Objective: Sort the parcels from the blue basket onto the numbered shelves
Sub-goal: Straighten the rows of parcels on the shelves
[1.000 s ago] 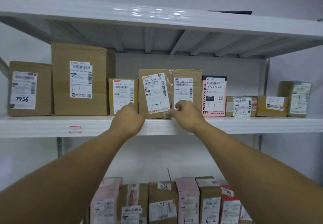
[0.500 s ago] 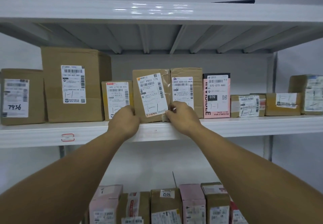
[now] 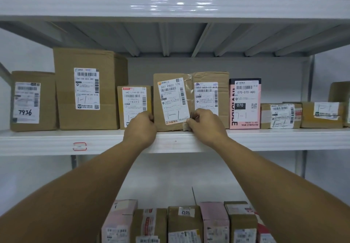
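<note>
A flat brown parcel with a white label reading 507 P802 T70 stands upright on the white middle shelf, between two other boxes. My left hand grips its lower left edge. My right hand pinches its lower right corner, where clear tape sticks out. The parcel's bottom edge rests on the shelf. The blue basket is out of view.
A row of labelled boxes fills the same shelf: a tall brown box at left, a small box beside my left hand, a pink box at right. More parcels stand on the shelf below. A red tag marks the shelf edge.
The parcel has slid a little further back onto the shelf and stands straighter. Both hands stay on its lower corners. The camera has shifted slightly.
</note>
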